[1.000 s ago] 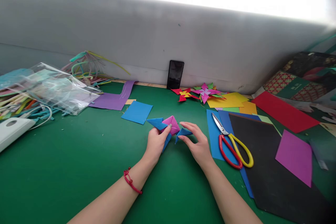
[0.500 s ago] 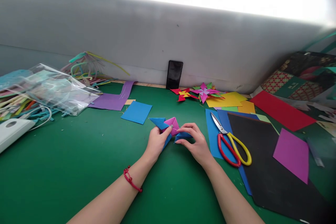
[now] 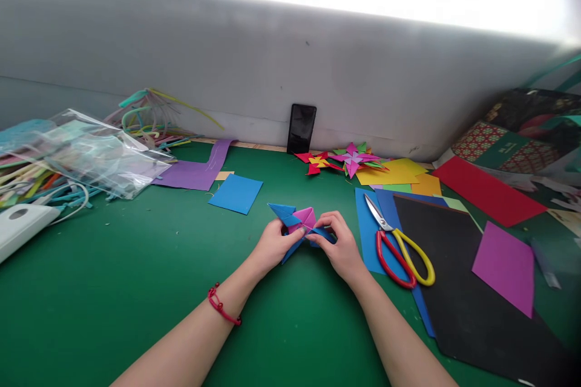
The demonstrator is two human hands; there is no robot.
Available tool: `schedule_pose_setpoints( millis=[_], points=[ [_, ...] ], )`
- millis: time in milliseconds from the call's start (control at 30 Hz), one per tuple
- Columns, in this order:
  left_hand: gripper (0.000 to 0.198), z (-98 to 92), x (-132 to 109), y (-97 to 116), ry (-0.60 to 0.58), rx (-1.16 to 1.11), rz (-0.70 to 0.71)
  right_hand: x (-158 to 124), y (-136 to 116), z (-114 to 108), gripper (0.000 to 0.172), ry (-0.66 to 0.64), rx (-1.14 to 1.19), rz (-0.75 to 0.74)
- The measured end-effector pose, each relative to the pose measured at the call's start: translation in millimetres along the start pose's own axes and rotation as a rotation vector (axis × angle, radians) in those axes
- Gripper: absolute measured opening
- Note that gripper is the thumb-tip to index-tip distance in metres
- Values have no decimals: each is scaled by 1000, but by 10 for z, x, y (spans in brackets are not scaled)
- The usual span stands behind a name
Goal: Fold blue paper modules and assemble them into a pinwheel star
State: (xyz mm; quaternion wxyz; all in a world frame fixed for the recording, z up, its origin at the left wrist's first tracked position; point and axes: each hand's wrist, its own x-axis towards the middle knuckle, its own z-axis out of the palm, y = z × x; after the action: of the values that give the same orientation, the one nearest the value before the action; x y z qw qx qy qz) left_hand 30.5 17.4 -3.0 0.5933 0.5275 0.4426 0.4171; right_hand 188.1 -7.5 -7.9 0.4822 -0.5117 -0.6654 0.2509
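Observation:
Held above the green table is a folded paper star (image 3: 305, 217) with a pink middle and blue pointed arms. My left hand (image 3: 276, 247) grips it from the left, thumb pressed on the pink part. One blue point sticks out to the upper left and another downward under the left thumb. My right hand (image 3: 338, 245) pinches the blue arm on the right side between thumb and fingers, which partly cover it. A blue square of paper (image 3: 236, 194) lies just beyond my left hand.
Scissors (image 3: 402, 248) with red and yellow handles lie right of my right hand, on blue and black sheets (image 3: 472, 290). Finished paper stars (image 3: 354, 160) sit near a phone (image 3: 301, 128) against the wall. Purple paper (image 3: 190, 175) and a clear plastic bag (image 3: 118, 157) are at left.
The star has turned slightly and shifted a little right and down. My left hand has moved with it, and my right fingers have closed in on the right blue arm.

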Motion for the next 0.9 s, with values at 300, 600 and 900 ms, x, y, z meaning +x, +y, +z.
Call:
schedule_pose_setpoints(
  millis=[300,600,900],
  points=[
    [32,9,-17,-6,-37,-89,-10,-51,-56,64,13,13,98,149],
    [34,23,-5,-27,-20,-37,4,-51,-77,87,13,87,69,168],
    [34,50,-6,11,2,17,18,-50,-75,104,10,94,79,137]
  ],
)
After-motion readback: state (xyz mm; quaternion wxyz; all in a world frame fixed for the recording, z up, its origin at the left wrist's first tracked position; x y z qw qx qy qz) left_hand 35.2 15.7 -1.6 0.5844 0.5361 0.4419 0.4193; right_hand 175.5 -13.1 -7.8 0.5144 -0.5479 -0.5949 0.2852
